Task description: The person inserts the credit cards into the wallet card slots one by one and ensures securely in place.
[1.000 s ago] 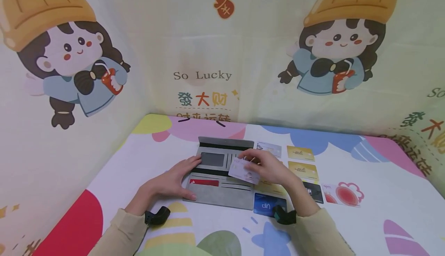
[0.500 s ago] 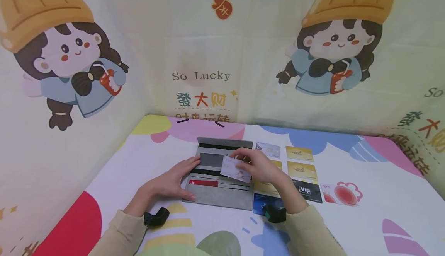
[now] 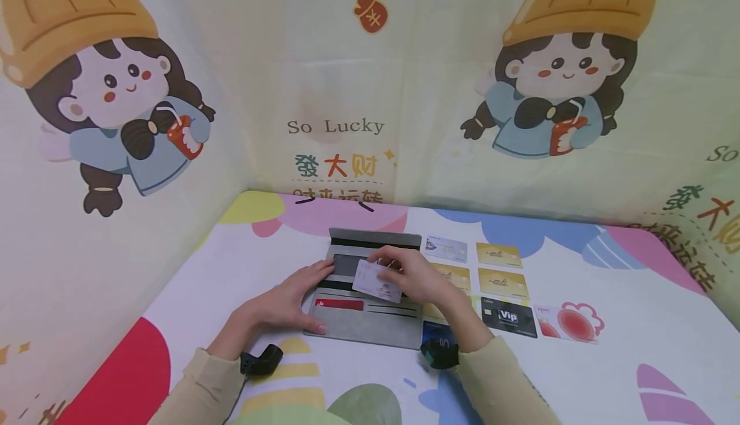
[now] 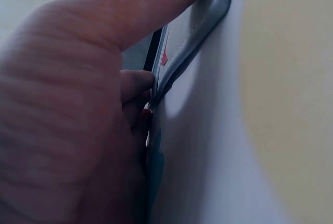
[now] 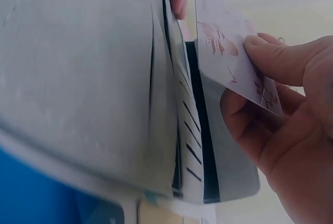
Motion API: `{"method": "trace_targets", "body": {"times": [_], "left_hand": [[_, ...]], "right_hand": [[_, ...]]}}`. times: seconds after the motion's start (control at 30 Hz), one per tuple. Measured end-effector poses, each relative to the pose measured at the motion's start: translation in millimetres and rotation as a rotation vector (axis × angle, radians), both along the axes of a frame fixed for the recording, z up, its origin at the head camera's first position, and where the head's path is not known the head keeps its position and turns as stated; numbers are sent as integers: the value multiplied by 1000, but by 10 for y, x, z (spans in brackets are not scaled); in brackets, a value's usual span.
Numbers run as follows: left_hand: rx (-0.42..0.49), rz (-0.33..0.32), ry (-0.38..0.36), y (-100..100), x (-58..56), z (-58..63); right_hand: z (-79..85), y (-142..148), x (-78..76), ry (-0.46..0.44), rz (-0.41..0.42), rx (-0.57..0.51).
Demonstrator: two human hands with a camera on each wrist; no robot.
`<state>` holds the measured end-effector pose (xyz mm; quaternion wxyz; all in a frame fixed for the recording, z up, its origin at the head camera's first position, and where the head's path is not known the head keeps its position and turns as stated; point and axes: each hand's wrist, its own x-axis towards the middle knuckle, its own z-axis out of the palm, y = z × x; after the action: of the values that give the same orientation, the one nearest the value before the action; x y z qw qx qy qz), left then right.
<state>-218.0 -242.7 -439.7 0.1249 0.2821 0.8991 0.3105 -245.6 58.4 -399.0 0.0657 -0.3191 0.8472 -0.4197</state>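
Observation:
A grey wallet [image 3: 370,330] lies unfolded on the table, with a red card [image 3: 340,304] partly showing in a slot of its lower half. My right hand [image 3: 417,277] pinches a pale pink and white card [image 3: 376,282] between thumb and fingers, tilted above the wallet's middle. The right wrist view shows this card [image 5: 221,44] apart from the wallet's row of slots. Along the wallet's left edge rests my left hand [image 3: 283,303], its fingers stretched toward the upper half and its thumb on the lower left corner.
Right of the wallet lie a silver card [image 3: 446,249], several gold cards [image 3: 500,255], a black Vip card [image 3: 509,317], a red and white card [image 3: 563,323] and a blue card [image 3: 435,333], partly hidden by my right wrist. A printed cloth wall [image 3: 428,91] rises behind the table.
My right hand has moved left with the pink and white card, from the wallet's right side to over its middle. The left hand stays in place.

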Motion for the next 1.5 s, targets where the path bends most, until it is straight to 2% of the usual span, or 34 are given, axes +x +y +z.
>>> {"method": "trace_targets", "body": {"times": [0.23, 0.73, 1.07, 1.5], "left_hand": [[11, -3, -10, -8, 6, 12], [8, -3, -3, -17, 0, -5], [54, -45, 15, -7, -7, 1], [70, -42, 7, -12, -16, -17]], "right_hand": [[-12, -131, -7, 32, 25, 8], [-33, -386, -17, 15, 25, -22], [-64, -509, -19, -23, -3, -15], [-120, -583, -12, -1, -26, -27]]}}
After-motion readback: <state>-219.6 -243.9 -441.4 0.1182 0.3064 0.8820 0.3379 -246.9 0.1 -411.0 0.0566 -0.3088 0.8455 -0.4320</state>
